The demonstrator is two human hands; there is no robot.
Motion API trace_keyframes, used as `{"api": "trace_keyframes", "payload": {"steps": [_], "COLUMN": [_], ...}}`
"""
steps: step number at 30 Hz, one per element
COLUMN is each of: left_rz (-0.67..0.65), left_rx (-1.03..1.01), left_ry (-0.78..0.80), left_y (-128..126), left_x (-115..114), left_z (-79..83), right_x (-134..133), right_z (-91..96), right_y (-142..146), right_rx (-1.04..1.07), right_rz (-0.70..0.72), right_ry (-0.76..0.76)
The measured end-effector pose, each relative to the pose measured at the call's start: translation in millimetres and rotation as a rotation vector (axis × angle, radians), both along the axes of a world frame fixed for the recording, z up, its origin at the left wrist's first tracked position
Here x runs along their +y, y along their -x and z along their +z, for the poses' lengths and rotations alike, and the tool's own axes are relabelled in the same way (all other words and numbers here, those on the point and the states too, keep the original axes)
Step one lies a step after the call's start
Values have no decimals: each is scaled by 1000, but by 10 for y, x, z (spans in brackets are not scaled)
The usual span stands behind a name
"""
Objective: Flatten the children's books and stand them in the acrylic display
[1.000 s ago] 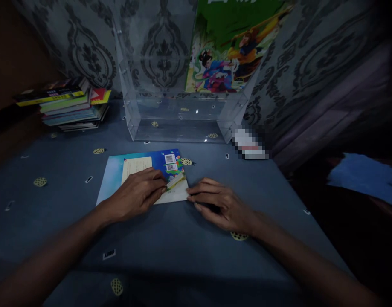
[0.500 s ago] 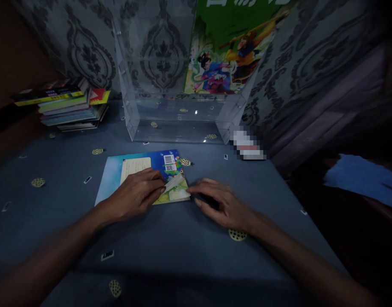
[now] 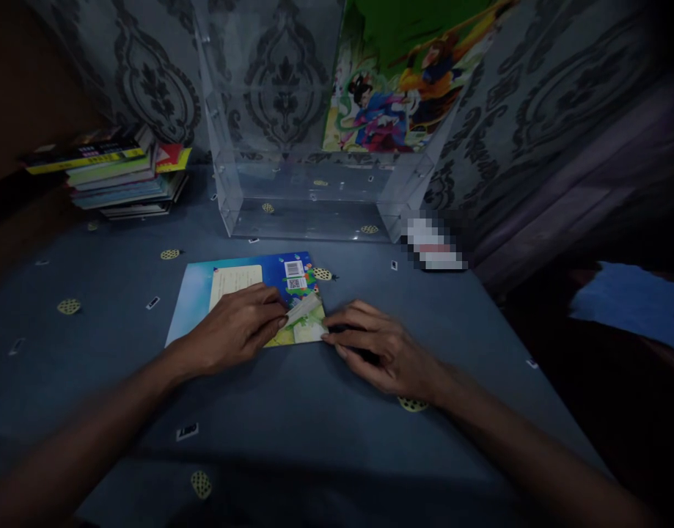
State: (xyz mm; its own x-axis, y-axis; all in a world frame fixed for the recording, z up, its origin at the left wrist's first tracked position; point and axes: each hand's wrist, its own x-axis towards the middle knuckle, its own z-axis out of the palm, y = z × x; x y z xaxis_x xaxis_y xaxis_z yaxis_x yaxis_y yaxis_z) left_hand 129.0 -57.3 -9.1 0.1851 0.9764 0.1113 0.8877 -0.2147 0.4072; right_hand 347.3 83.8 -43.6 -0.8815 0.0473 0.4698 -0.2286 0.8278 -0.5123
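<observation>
A thin picture book (image 3: 196,279) lies on the cloth-covered table, its blue back cover with barcode facing up. Across the book rests my left hand (image 3: 240,323), thumb and fingers closed on a whitish folded strip (image 3: 303,308); whether this is loose paper or a turned-up part of the book I cannot tell. At the book's near right corner is my right hand (image 3: 381,345), its curled fingertips closed on the edge. The hand hides part of what lies between its fingers.
Behind the book stands a clear acrylic rack (image 3: 314,220), holding a green illustrated book (image 3: 392,103). A stack of books (image 3: 122,172) sits at the back left. A pixelated item (image 3: 433,246) lies right of the rack. Blue cloth (image 3: 628,301) shows beyond the table's right edge.
My right fingertips have drawn together at the book's corner, and the corner lies flatter. My left hand keeps its hold on the strip. The view has shifted slightly.
</observation>
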Motion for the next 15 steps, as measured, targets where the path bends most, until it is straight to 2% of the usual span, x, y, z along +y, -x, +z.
{"api": "trace_keyframes", "payload": {"steps": [7,9,11,12,13,15], "left_rz": [4,1,-1,-3,-5,-7], "left_rx": [3,10,11,11,12,25], "left_ry": [-2,-8,-19,-26,-33,-49], "left_y": [-3,-1,2,5,7,13], "left_x": [2,-1,-7,-10,-13,-20], "left_z": [9,7,-3,-10,-19,-39], "right_x": [17,-100,-354,-532,-736,-1184], "right_z": [-3,36,88,110,124,120], "right_y": [-20,-20,20,59,109,218], "right_rx": [3,2,-12,-45,-116,-366], "right_rz": [-16,-65,-95,-69,21,373], "right_ry": [-17,-54,-52,-7,96,366]}}
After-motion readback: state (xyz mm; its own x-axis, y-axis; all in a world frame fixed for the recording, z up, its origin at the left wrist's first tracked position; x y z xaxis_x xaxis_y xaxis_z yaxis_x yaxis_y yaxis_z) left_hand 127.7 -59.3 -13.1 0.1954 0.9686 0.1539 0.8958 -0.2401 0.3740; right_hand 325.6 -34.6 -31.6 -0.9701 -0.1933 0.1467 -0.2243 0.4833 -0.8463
